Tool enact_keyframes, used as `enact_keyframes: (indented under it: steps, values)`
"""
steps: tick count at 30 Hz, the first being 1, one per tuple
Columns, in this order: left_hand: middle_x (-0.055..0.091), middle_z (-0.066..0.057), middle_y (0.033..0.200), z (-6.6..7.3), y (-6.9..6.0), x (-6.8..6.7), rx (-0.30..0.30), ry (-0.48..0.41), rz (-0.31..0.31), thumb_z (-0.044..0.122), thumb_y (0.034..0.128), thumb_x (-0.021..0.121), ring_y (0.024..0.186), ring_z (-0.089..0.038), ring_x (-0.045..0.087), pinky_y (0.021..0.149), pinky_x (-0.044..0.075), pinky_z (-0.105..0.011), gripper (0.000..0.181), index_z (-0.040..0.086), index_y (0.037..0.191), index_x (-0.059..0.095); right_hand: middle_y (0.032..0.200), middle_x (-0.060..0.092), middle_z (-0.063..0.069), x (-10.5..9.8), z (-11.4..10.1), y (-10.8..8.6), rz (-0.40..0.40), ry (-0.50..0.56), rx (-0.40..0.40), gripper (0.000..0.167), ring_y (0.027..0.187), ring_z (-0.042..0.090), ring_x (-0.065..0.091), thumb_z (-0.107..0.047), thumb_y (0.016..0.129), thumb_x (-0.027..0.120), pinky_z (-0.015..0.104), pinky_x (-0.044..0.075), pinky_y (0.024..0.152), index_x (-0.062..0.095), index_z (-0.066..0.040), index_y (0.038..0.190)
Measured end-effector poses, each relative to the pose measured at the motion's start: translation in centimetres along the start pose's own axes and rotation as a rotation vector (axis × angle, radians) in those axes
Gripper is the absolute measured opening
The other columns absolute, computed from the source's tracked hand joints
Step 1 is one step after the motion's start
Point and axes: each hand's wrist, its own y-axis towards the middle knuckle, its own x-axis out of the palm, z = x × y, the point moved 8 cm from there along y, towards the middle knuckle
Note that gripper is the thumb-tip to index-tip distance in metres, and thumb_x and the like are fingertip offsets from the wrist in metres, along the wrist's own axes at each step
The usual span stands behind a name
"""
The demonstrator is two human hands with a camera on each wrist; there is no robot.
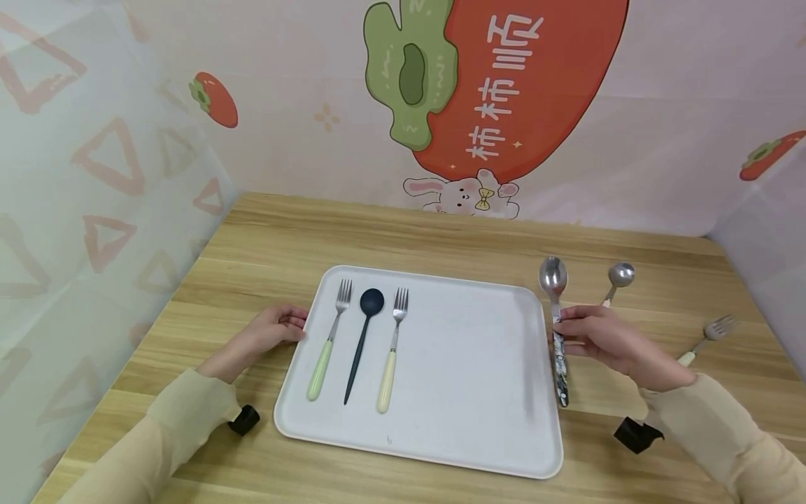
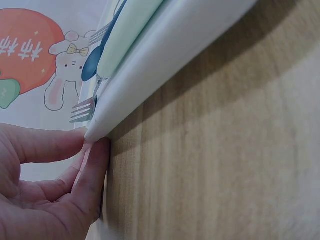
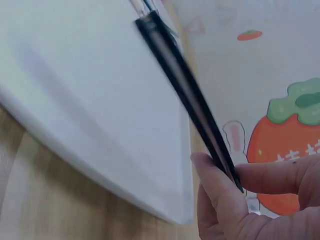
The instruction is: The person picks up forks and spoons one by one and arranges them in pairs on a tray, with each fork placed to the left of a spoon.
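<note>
R hand (image 1: 601, 337) w/ patterned-hdl spoon (image 1: 560, 367) by R edge of tray (image 1: 472, 364); L hand (image 1: 276, 329) at L edge.
R thumb + fingers pinch spoon's hdl; L thumb + fingers pinch tray rim. On tray, L to R: green-hdl fork (image 1: 329, 341), blk spoon (image 1: 359, 350), cream-hdl fork (image 1: 392, 360). Round-bowl spoon (image 1: 621, 274) on table (image 1: 378, 231), R side.

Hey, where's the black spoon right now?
In the head view, the black spoon lies on the left side of the white tray, between the green-handled fork and the cream-handled fork.
</note>
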Motion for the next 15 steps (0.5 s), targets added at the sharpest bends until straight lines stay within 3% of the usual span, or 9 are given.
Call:
enact_keyframes:
  steps: [6, 15]
  values:
    - [0.053, -0.011, 0.093, -0.1, 0.0, 0.0, 0.001, -0.002, 0.001, -0.004, 0.0808, 0.055, 0.078, -0.008, 0.051, 0.069, 0.047, -0.017, 0.044, -0.020, 0.118, 0.039, 0.084, 0.064, 0.007, 1.7, -0.3, 0.2, -0.011, 0.090, -0.015, 0.018, 0.079, 0.014, 0.065, 0.002, 0.088, 0.051, 0.026, 0.052, 0.074, 0.044, 0.010, 0.104]
    - [0.054, -0.011, 0.094, -0.2, 0.1, -0.2, -0.018, 0.013, 0.013, -0.003, 0.0811, 0.056, 0.079, -0.009, 0.051, 0.070, 0.047, -0.017, 0.043, -0.018, 0.119, 0.040, 0.085, 0.058, 0.002, 4.1, -1.1, 0.9, 0.024, 0.006, -0.005, 0.023, 0.077, 0.008, 0.059, -0.004, 0.087, 0.055, 0.024, 0.051, 0.074, 0.045, 0.008, 0.104]
